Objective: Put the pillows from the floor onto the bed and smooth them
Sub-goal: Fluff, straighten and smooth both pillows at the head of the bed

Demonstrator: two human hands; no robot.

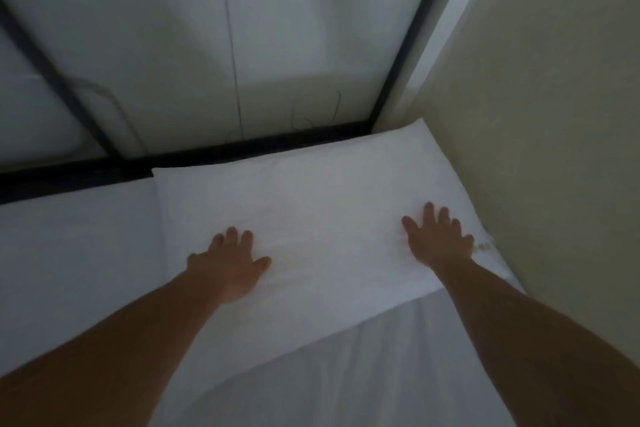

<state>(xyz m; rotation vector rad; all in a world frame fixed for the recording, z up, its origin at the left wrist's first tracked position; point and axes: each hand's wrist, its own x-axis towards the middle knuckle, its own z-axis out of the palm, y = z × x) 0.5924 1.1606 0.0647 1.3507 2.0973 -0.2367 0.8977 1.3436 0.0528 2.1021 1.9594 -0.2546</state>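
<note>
A white pillow point(322, 208) lies flat at the head of the bed point(69, 253), pushed into the right corner against the wall. My left hand point(230, 265) rests palm down on the pillow's near left part, fingers spread. My right hand point(438, 239) presses flat on its near right part, fingers apart, close to the wall. Neither hand holds anything. No other pillow shows in view.
A black bed frame bar point(173, 159) runs along the head of the bed, with a black upright point(412, 42) at the right. Behind it is a pale panel. A beige wall point(554, 114) borders the bed on the right. White sheet point(346, 374) covers the mattress.
</note>
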